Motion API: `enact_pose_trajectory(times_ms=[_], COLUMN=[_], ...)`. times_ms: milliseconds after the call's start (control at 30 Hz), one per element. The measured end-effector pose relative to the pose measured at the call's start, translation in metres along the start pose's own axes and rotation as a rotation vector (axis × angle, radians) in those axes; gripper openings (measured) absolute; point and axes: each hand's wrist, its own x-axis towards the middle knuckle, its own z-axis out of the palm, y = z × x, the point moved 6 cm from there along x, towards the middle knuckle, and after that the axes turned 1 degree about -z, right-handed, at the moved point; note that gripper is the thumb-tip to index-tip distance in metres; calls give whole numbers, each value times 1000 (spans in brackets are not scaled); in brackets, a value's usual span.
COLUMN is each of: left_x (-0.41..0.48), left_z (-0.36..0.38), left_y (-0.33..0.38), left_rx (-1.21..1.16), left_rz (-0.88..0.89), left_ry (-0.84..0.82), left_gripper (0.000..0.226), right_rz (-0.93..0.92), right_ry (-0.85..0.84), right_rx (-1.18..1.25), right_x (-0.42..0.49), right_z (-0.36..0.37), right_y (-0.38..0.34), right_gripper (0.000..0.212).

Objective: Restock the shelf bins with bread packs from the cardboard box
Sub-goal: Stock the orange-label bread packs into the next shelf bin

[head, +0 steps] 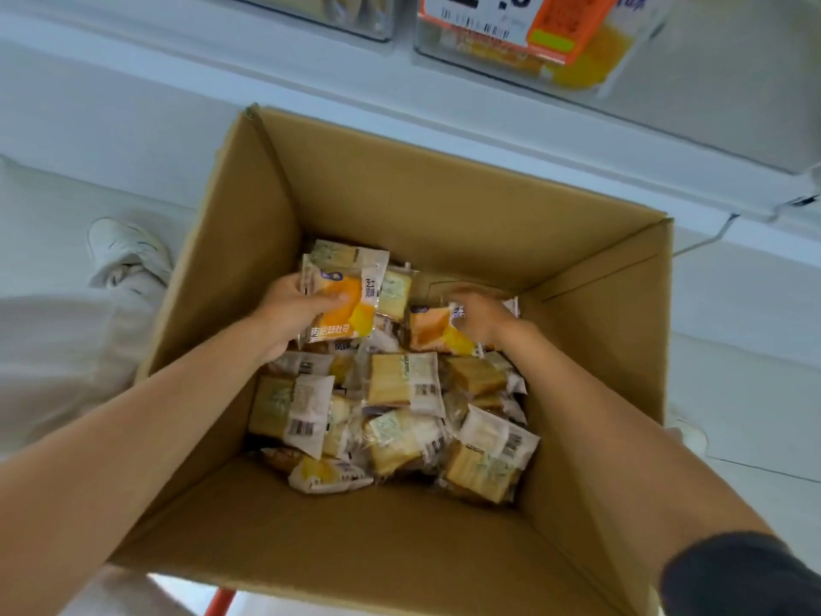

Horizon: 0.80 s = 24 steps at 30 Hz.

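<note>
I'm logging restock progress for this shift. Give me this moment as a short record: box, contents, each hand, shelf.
box: open brown cardboard box below the shelf
contents: loose pile of clear-wrapped bread packs, low in the box
left: left hand grips an orange-and-white bread pack inside the box
right: right hand, blurred, fingers curled on a second orange pack
shelf: clear plastic shelf bin above, orange-and-white price tag on its front

Top of the frame, white price tag (pixel 477 11): cut-off digits ending ".8". Centre, the orange bread pack (pixel 342 304) reads "肉松味吐司". Lower down, a pale pack (pixel 293 411) shows a barcode, digits unreadable.
</note>
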Motion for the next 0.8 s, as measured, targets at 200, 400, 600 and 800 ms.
enact_pose_trajectory(times_ms=[200,400,600,800], left_x=[-1,-5,-22,-80], left_z=[6,17,13,43], left_y=[-6,3,24,61], left_rx=[-60,-67,-17,63], left_rz=[-24,33,177,198], left_ry=[-64,-74,22,-305], left_gripper=[38,26,11,56], right_rz=[69,24,-38,-250], right_ry=[5,16,81,143], right_rx=[-272,6,222,491], right_x=[22,0,-69,-157], right_z=[18,5,-57,-116], right_y=[4,-2,-23,-87], right_gripper=[54,25,35,34])
